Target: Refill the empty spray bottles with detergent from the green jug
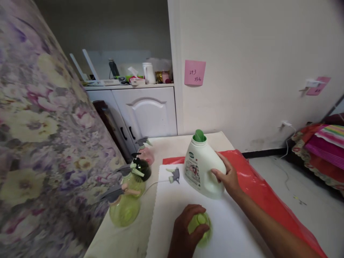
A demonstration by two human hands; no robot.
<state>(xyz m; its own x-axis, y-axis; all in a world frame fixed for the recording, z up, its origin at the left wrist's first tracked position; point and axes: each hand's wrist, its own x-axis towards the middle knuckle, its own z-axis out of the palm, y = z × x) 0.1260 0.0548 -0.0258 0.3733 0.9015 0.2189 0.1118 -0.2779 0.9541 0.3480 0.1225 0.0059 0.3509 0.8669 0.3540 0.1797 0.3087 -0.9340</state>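
A white detergent jug (202,168) with an open green spout stands tilted on a white sheet (172,215). My right hand (228,175) is wrapped round its handle side. My left hand (185,231) is closed over a small light-green spray bottle body (200,225) lying on the sheet near the front. A loose grey spray head with a thin tube (174,175) lies on the sheet just left of the jug.
Several spray bottles stand at the table's left edge: two green ones (125,209), a dark one (141,168) and a pink one (146,152). A red plastic sheet (258,190) covers the right side. A floral cloth (40,143) hangs at left; white cabinet (146,111) behind.
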